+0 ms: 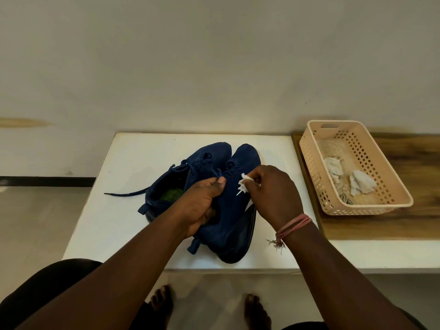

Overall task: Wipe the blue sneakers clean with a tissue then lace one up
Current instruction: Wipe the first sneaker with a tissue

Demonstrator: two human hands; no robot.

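A white table (133,163) carries both blue sneakers at its middle, toes toward 12 o'clock. The right sneaker (228,225) is tipped onto its side with its dark sole facing 3 o'clock, and it leans against the left sneaker (176,184), which sits upright at its 9 o'clock side with a loose lace (126,193) trailing out toward 9 o'clock. The left hand (202,203) grips the tipped sneaker at its collar, fingers curled into the opening and thumb pressed on the upper. At 3 o'clock of that hand, the right hand (273,194) has its fingers bunched, pinching a small white tissue (244,184) against the sneaker's side. Well off at 3 o'clock, a peach basket (309,148) on a wooden surface (404,225) holds crumpled used tissues (360,183).
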